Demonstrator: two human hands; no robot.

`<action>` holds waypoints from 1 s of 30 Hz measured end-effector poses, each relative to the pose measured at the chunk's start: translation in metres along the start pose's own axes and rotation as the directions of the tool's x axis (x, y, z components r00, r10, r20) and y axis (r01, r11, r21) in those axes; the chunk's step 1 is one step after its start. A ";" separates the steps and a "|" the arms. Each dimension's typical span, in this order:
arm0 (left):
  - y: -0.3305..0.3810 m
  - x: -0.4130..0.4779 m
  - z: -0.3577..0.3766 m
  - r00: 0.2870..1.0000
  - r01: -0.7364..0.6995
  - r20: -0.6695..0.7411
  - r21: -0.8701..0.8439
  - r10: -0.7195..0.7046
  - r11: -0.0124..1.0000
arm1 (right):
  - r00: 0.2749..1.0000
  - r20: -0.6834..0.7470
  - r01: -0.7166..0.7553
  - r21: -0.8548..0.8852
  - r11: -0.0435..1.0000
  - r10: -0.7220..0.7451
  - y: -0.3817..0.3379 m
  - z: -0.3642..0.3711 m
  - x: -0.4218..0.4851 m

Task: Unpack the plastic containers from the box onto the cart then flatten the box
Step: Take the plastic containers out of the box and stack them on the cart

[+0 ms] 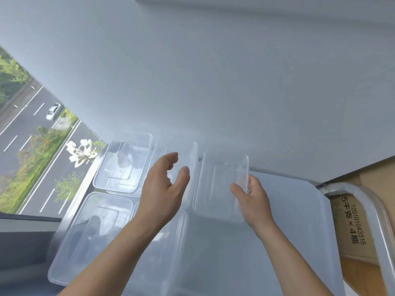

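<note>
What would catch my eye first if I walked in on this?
Two bare hands at the centre: the right hand pinches the edge of a clear plastic container, the left hand hovers open beside it. More clear containers lie on the pale cart top to the left, and a printed cardboard box stands at the right edge. Far left, a window overlooks a road.

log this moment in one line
right hand: grips clear container by rim | left hand: open, empty | cart: holds other containers | box: beside cart, not flattened
</note>
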State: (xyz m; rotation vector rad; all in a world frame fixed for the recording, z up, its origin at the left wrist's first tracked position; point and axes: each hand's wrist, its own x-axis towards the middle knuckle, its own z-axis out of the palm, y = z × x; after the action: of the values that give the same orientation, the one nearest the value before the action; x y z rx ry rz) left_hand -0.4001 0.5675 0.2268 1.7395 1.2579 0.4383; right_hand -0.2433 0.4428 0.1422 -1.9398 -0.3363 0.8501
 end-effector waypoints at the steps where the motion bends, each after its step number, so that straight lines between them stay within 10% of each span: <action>1: -0.003 0.001 0.000 1.000 0.002 -0.001 0.020 -0.002 1.000 | 1.000 0.007 -0.013 -0.032 0.999 0.013 0.004 0.004 0.004; 30: -0.022 0.005 -0.018 0.966 -0.235 0.184 0.336 0.181 0.912 | 0.997 -0.079 -0.031 -0.348 0.937 0.003 -0.005 0.021 -0.013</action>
State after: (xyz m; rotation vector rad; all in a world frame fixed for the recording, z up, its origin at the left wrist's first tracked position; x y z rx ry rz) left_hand -0.4232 0.5811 0.2166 2.1850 1.0955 0.2013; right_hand -0.2667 0.4520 0.1458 -2.3012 -0.4487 0.7611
